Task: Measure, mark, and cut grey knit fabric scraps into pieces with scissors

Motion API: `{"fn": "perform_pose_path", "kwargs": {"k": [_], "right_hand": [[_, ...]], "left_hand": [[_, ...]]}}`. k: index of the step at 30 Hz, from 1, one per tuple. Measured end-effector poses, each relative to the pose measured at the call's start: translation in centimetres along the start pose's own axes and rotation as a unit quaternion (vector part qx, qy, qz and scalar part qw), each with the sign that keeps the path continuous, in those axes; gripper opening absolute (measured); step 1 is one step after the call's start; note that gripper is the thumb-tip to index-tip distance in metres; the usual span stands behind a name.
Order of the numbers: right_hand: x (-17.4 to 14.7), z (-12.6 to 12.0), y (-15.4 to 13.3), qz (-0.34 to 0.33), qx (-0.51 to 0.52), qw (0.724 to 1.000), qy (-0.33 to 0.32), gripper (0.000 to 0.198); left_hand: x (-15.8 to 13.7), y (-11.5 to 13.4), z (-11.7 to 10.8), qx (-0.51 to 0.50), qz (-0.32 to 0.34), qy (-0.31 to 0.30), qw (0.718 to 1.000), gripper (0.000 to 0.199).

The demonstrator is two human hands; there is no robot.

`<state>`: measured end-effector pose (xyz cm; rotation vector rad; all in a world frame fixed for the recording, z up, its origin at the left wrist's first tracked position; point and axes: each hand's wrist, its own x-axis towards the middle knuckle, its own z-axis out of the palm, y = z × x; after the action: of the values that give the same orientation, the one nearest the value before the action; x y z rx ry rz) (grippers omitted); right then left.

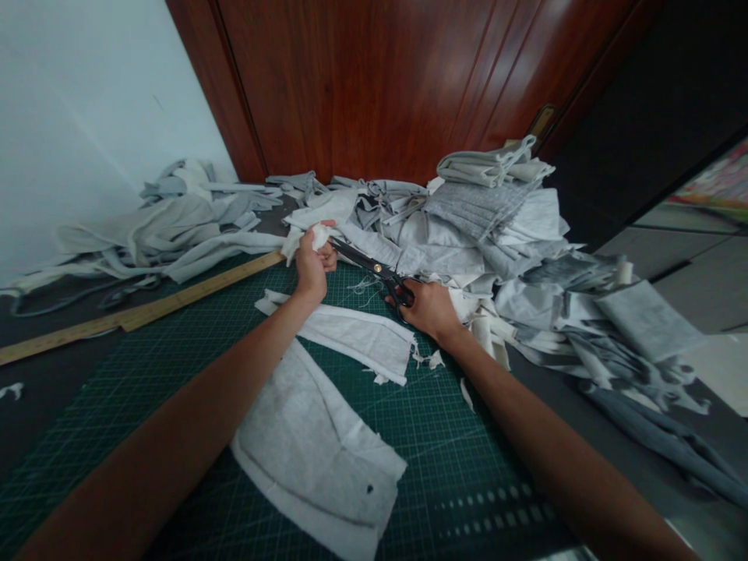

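My left hand (314, 261) is closed on a small crumpled piece of white fabric (292, 244), held above the far part of the green cutting mat (432, 436). In my right hand (431, 308) are black scissors (377, 267), fingers through the handles. Their blades point left, with the tips close by my left hand; whether they touch the fabric I cannot make out. A narrow grey-white fabric strip (362, 335) lies on the mat between my arms. Nearer me is a larger grey fabric piece (319, 436) with a small dark hole, partly covered by my left forearm.
Wooden rulers (175, 304) lie along the mat's left side. A heap of grey and white fabric (409, 234) runs along the back, with folded cloth (488, 165) on top at right. More cloth (146, 222) is piled at left. Behind stands a brown wooden door (374, 78).
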<state>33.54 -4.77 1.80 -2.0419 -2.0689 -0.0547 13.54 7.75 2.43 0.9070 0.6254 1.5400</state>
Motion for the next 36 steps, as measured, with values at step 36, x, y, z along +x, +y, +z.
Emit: {"fn": "perform_pose_path", "kwargs": {"k": [36], "right_hand": [[-0.08, 0.14, 0.33, -0.012, 0.067, 0.998, 0.014, 0.029]], "left_hand": [[0.01, 0.09, 0.03, -0.007, -0.026, -0.02, 0.999, 0.051]]}}
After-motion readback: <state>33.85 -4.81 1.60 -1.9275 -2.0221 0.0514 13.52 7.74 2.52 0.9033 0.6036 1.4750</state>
